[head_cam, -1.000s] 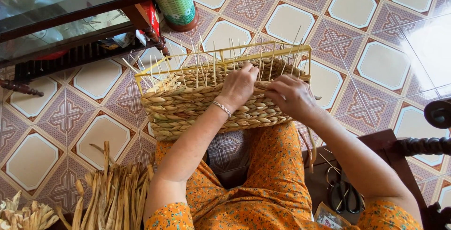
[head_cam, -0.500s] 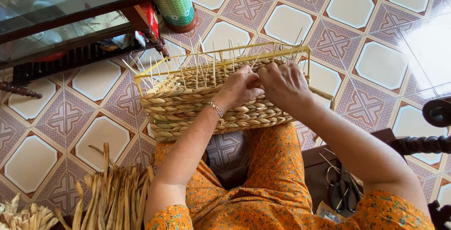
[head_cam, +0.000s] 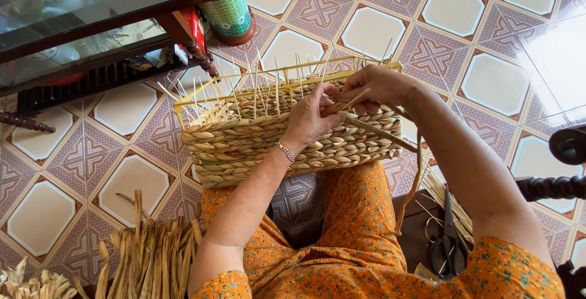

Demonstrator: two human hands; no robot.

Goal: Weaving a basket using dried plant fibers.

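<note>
On the person's lap, against the tiled floor (head_cam: 476, 24), rests the half-woven basket (head_cam: 268, 140). The left hand (head_cam: 314, 116) presses the top row while the right hand (head_cam: 375, 88) pinches a fibre strand (head_cam: 381, 131), mid-weave; next, threading it behind an upright stake likely needs steady tension.

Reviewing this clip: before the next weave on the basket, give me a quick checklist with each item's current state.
1. Left hand steadies the woven basket at its near wall: ok.
2. Right hand grips the weaving strand at the rim: ok.
3. Strand runs free, unsnagged, down past the knee: ok.
4. Upright stakes stand evenly above the weave: ok.
5. Spare reed bundle lies on the floor beside the person's left leg: ok.
6. Strand tightness against the previous row: cannot tell.
</note>
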